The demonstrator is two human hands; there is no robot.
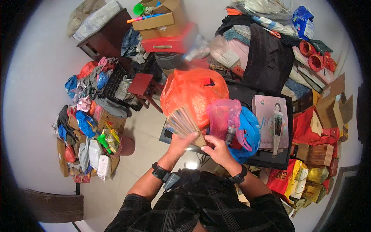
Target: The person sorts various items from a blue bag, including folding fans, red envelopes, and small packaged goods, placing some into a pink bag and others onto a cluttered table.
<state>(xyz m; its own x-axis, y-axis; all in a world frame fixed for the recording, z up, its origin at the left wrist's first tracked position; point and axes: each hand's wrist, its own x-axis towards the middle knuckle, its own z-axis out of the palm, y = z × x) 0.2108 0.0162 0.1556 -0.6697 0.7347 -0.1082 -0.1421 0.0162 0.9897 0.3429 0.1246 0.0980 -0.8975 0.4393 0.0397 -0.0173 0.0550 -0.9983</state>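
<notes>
A folding hand fan (182, 121), partly spread, is held in front of me with its ribs pointing up and to the left. My left hand (182, 142) grips it from the left, thumb across the ribs. With thumb and index finger my right hand (216, 149) pinches its narrow pivot end. Behind the fan sits a full orange plastic bag (194, 90). A pink plastic bag (224, 116) and a blue plastic bag (249, 133) are close beyond my right hand. Farther right, a second, mostly folded fan (277, 133) lies on a pink printed box (265, 116).
The bags and box rest on a dark flat surface (282, 159). Left are a red wooden stool (142, 84), a dark red bucket (126, 146) and piled bags and clothes. Cartons (330, 101) and gift bags (282, 177) crowd the right. A red box (163, 43) stands at the back.
</notes>
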